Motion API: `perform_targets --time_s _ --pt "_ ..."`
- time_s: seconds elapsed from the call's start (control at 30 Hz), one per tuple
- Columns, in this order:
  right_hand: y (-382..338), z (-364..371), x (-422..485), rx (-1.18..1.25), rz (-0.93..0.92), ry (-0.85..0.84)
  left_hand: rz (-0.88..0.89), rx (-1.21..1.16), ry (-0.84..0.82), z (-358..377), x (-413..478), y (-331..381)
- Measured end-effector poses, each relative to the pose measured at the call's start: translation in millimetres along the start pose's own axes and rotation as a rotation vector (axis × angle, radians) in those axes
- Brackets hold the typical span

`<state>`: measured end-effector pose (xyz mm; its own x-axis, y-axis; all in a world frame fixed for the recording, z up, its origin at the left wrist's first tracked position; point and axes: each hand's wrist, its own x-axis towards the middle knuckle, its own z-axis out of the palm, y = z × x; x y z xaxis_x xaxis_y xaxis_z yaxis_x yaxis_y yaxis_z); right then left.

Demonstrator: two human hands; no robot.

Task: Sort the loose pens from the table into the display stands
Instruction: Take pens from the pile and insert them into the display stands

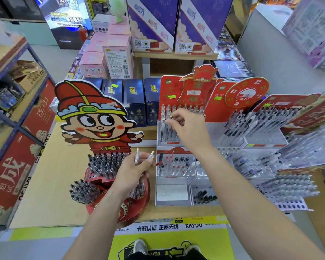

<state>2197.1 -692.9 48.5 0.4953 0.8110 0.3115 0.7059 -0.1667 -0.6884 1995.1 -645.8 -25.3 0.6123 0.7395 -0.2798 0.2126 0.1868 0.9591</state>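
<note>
A small bunch of clear pens (pixel 137 157) is gripped in the left hand (pixel 133 170), with the fingers curled round the barrels. At least two capped ends are seen sticking up above the fingers. This hand is held over the right side of the cartoon-figure stand (pixel 94 117), just left of the lower tier of the red tiered stand (pixel 167 87).

The right hand (pixel 189 126) is raised farther back, over the upper tier of that stand. A single pen (pixel 169 117) is pinched at its gold-tipped top between thumb and forefinger, and the other fingers are loosely curled. The pen is held upright among the row of similar pens in that tier. Whether its lower end is seated in a slot cannot be told.

The hands are kept well apart, the left low and near, the right high and far. Clusters of dark-capped pens are packed into the round red base of the cartoon-figure stand. More acrylic racks (pixel 270 119) filled with pens are set on the bench (pixel 64 184) to the right, and dark blue boxes (pixel 134 98) are lined up behind.
</note>
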Motion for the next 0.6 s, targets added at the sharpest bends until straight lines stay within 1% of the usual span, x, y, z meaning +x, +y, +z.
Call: perform_targets --time_s 0.1,0.17,0.37,0.43,0.53,0.6 --pt "2 -1 0 -0.023 -0.015 -0.001 0.009 0.029 0.012 -2 -1 0" --pt "4 2 -2 -0.031 -0.013 -0.03 0.012 0.033 0.009 -4 -1 0" --pt "4 3 -5 -0.014 0.036 -0.067 -0.011 -0.032 -0.028 -2 -1 -1" --pt "2 1 -8 -0.005 0.053 -0.048 -0.024 -0.073 -0.043 -1 -1 0" --pt "3 -1 -20 0.024 0.094 0.006 -0.007 -0.072 -0.043 3 -1 5" --pt "6 0 -33 0.056 0.122 -0.056 0.017 -0.076 -0.032 9 -1 10"
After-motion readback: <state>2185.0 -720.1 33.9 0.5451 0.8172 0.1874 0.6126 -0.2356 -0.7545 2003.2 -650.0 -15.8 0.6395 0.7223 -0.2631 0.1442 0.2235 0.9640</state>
